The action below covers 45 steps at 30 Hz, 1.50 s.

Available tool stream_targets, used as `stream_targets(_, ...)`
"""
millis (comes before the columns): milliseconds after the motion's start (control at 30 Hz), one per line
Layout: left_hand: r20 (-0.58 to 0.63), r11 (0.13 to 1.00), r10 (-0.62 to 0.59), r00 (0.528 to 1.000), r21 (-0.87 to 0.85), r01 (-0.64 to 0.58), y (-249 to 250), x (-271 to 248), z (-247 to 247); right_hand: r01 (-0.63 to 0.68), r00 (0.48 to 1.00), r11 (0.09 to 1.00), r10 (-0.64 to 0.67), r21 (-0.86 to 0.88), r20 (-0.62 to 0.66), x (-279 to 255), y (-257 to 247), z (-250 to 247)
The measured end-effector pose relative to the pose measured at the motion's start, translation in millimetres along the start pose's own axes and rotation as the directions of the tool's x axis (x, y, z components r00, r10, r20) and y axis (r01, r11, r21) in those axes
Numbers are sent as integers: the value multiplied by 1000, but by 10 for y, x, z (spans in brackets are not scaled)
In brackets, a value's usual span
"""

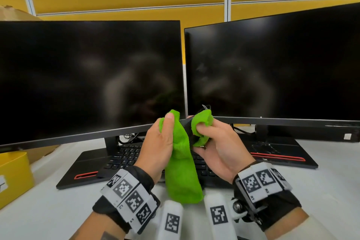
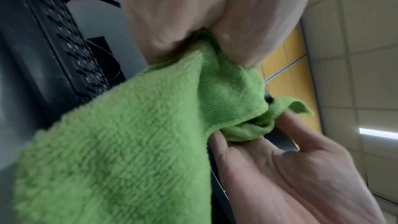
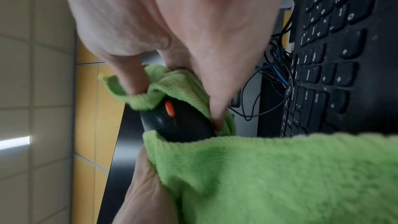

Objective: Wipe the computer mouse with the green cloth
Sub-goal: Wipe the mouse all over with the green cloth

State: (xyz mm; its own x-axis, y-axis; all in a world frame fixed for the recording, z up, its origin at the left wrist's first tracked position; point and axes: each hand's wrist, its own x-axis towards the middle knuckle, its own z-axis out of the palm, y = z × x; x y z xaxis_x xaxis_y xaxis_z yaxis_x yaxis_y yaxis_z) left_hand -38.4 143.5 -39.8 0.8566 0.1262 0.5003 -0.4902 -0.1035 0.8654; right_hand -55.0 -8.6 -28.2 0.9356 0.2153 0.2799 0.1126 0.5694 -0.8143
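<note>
Both hands are raised above the keyboard (image 1: 124,157), in front of the gap between the two dark monitors. The left hand (image 1: 158,142) grips the green cloth (image 1: 181,173), its thumb pressed against the upper fold at about 12 o'clock and the other fingers curled behind the fabric; the long end of the cloth hangs down toward 6 o'clock, over the keys. The right hand (image 1: 216,142) holds the black mouse (image 3: 178,125) wrapped in the other end of the cloth, with its fingers (image 3: 129,74) bent and pinching green fabric onto the mouse body. In the right wrist view the mouse shows its dark top and orange scroll wheel (image 3: 169,108), with cloth folded round it at 12 and 6 o'clock. In the head view only a dark sliver of the mouse shows between the two hands. A left monitor (image 1: 87,80) and a right monitor (image 1: 272,68) stand on the white table (image 1: 48,210), and a yellow box (image 1: 13,173) sits at 9 o'clock. Both wrists wear black bands with printed square markers.
</note>
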Motion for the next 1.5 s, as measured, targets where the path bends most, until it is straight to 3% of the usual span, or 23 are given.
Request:
stream_targets(67, -27, 999, 1, 1000, 43, 1, -44, 36, -36, -11, 1000, 1000, 10, -14, -30, 17, 25, 3)
stream_targets(167, -29, 997, -45, 999, 63, 46, -90, 51, -64, -58, 994, 993, 67, 101, -91, 53, 14, -23)
stream_targets(300, -41, 988, -84, 996, -131, 78, -20, -49, 48, -68, 982, 961, 112, 267, -154, 74, 1, -73)
stream_targets(400, 149, 949, -86, 985, -288, 127, 12, -108, 71, -59, 973, 934, 132, 352, -188, 86, -16, -119)
stream_targets(467, 297, 975, 6, 955, -213, 60, 21, -120, 29, -61, 969, 932, 141, 358, -203, 91, -45, -175)
stream_targets(533, 360, 993, 76, 930, -107, -40, 55, -145, -14, -75, 966, 940, 151, 332, -211, 91, -64, -209)
stream_targets(667, 347, 983, 177, 921, -11, -184, 44, -105, -74, -94, 962, 944, 169, 318, -215, 88, -59, -198)
stream_targets(800, 234, 972, 226, 946, 15, -236, 104, -92, -116, -124, 956, 946, 195, 299, -219, 92, -68, -191)
stream_targets(933, 130, 988, 156, 979, -12, -156, 156, -101, -98, -139, 951, 947, 210, 291, -229, 107, -45, -187)
stream_targets(1067, 120, 999, 34, 992, -39, -30, 159, -127, -51, -121, 937, 954, 200, 273, -285, 122, -33, -183)
stream_targets(1200, 187, 975, -178, 966, -100, 199, 170, -137, -9, -93, 898, 970, 180, 225, -401, 128, -39, -196)
stream_targets(1267, 280, 966, -210, 937, -89, 243, 192, -155, -19, -69, 874, 981, 148, 182, -464, 137, -43, -218)
stream_targets(1367, 332, 991, -100, 938, 119, 64, 104, -165, -40, -43, 871, 993, 90, 108, -484, 134, -52, -207)
stream_targets(1433, 285, 964, 2, 958, 254, -77, 32, -145, -58, -31, 890, 994, 76, 107, -450, 124, -51, -173)
stream_targets(1500, 248, 948, 62, 967, 290, -135, 6, -124, -88, -11, 908, 987, 77, 161, -411, 116, -53, -148)
